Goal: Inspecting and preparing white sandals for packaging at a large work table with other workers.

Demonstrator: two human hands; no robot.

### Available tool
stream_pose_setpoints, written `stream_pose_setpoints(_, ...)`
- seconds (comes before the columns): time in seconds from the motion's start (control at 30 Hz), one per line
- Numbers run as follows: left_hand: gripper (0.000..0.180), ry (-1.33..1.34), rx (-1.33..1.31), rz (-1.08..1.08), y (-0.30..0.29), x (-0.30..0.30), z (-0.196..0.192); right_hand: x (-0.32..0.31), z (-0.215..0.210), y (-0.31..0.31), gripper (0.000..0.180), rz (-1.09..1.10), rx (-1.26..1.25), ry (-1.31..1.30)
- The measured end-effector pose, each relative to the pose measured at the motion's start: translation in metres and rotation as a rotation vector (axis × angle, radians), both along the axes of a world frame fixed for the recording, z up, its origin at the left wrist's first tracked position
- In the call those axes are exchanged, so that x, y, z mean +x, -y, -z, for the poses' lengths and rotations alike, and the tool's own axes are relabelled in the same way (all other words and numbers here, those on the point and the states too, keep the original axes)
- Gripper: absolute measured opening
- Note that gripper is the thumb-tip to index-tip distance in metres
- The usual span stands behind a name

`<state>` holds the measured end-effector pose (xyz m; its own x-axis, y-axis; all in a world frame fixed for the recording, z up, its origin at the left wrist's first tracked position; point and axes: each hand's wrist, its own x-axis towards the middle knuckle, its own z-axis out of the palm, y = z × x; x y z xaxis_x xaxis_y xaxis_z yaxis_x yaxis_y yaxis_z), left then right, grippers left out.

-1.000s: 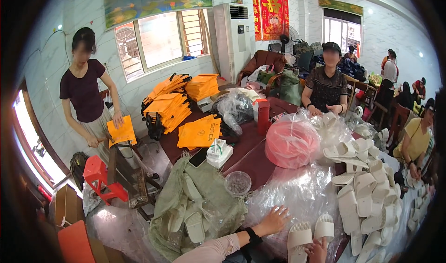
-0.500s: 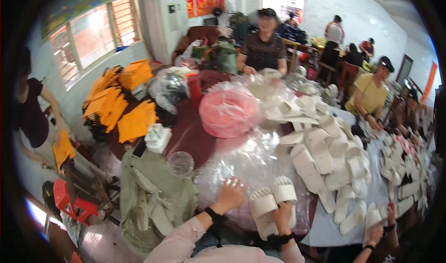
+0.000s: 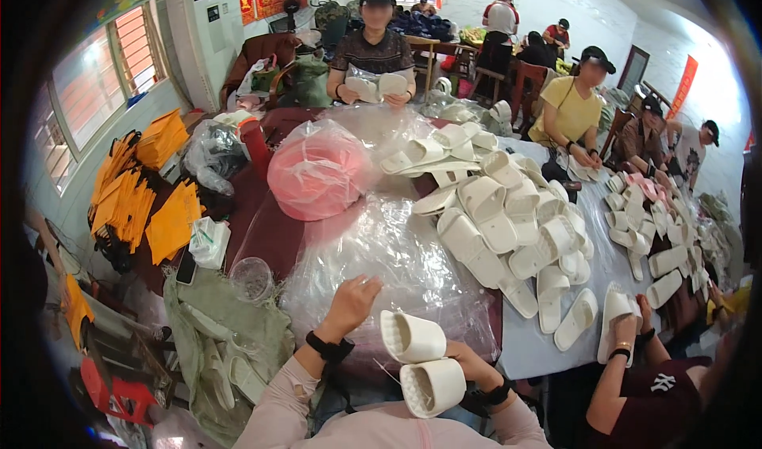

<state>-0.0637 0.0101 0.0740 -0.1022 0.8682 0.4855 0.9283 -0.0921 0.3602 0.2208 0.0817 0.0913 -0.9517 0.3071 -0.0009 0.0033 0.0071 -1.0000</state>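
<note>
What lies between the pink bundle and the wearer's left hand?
In the head view, clear plastic lies spread between the pink bundle and the left hand.

two white slippers point(image 3: 425, 339) at the right hand point(image 3: 470, 360), and two with the person opposite point(image 3: 371, 52)! the big slipper heap point(image 3: 496, 231), well past a dozen, overlaps too much to tally. one pink bundle point(image 3: 313, 171), one clear tub point(image 3: 252, 281), one black phone point(image 3: 186, 266), one tissue pack point(image 3: 209, 244), and there, one red stool point(image 3: 111, 389)!
</note>
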Motion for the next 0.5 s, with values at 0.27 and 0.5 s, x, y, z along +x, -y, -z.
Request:
stream_pose_setpoints(0.27,0.024,-0.126,0.013,0.055,0.016,-0.001,-0.022,-0.014,0.009,-0.001,0.032,0.212,0.219,0.094)
stream_pose_setpoints(0.5,0.035,-0.13,0.026,0.13,0.021,0.042,-0.042,-0.024,0.019,0.01,0.032,0.5,0.638,0.228)
